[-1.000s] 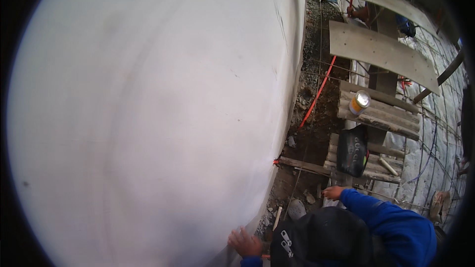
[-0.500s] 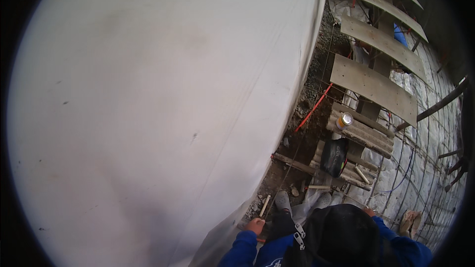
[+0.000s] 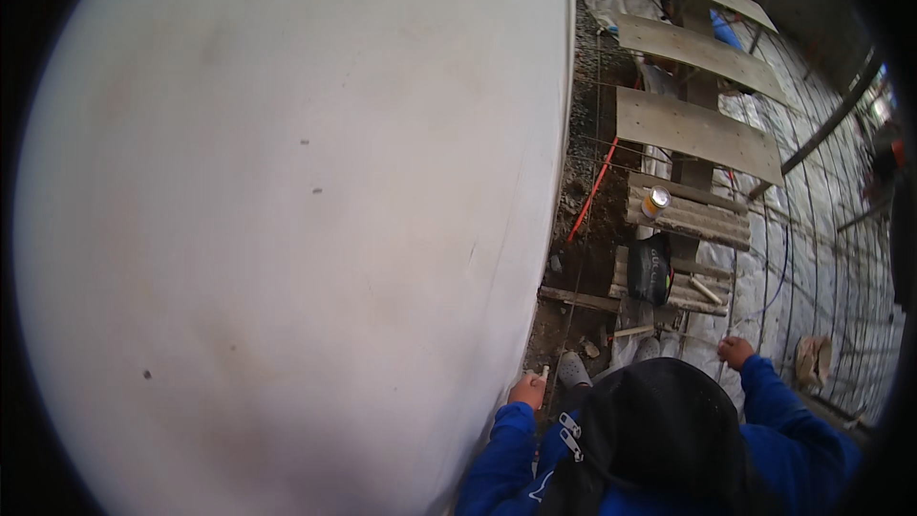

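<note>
My left hand (image 3: 527, 390) is closed low beside the white wall panel (image 3: 315, 229). A pale stick (image 3: 544, 377) shows right at its fingers; whether they grip it or it lies beyond them I cannot tell. My right hand (image 3: 735, 352), also closed, is held out to the right above the plastic sheeting and bars, near the corrugated step. What it holds, if anything, is too small to make out. Ahead of my feet a black bag (image 3: 650, 269) rests on the corrugated step (image 3: 712, 277), with a pale rod (image 3: 705, 290) beside it.
An open tin can (image 3: 656, 201) stands on a higher corrugated step. Board treads (image 3: 697, 132) rise beyond it. A red rod (image 3: 594, 189) leans over dirt and gravel. At right, a bar grid (image 3: 802, 258) covers white sheeting, near a crumpled brown paper bag (image 3: 813, 360) and a slanting pole (image 3: 826, 124).
My right hand has come out from beside my body, forward and to the right. My left hand has shifted forward to the pale stick. The view has turned, moving the steps slightly left and up.
</note>
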`<state>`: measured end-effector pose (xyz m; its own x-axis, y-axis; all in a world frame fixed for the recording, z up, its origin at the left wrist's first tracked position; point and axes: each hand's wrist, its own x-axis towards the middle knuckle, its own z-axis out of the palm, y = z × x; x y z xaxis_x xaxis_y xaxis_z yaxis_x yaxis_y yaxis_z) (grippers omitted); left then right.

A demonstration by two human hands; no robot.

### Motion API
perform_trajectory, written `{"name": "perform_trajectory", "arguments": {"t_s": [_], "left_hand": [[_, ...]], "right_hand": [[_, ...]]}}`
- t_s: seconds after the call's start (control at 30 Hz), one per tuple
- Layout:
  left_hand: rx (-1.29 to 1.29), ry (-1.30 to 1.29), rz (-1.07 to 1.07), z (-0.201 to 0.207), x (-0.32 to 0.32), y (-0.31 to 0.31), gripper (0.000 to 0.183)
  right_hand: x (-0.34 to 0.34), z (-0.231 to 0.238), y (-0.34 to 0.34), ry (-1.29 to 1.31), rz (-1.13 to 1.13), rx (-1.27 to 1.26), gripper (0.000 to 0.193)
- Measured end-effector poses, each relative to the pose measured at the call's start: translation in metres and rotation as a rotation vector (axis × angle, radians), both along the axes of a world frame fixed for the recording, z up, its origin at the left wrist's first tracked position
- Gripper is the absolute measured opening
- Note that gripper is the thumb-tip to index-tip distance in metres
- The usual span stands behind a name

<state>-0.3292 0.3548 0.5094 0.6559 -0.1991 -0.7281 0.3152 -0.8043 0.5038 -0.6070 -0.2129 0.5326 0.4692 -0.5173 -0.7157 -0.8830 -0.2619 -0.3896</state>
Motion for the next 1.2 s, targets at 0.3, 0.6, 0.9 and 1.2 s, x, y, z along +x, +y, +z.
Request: {"name": "perform_trajectory", "arguments": {"t_s": [0.3, 0.6, 0.9, 1.2], "left_hand": [[-0.175, 0.080, -0.017, -0.023, 0.030, 0.017, 0.049], [-0.197, 0.116, 0.133, -0.069, 0.002, 0.047, 0.048], [-0.140, 0.218, 0.030, -0.059, -0.002, 0.058, 0.053], [-0.155, 0.226, 0.070, -0.077, -0.009, 0.066, 0.052]], "right_hand": [[0.060, 0.024, 0.086, -0.020, -0.020, -0.019, 0.038], [0.066, -0.034, 0.147, 0.143, 0.355, -0.067, 0.037], [0.119, 0.004, 0.138, -0.001, 0.150, 0.023, 0.038], [0.100, -0.021, 0.141, 0.140, 0.098, 0.048, 0.040]]}}
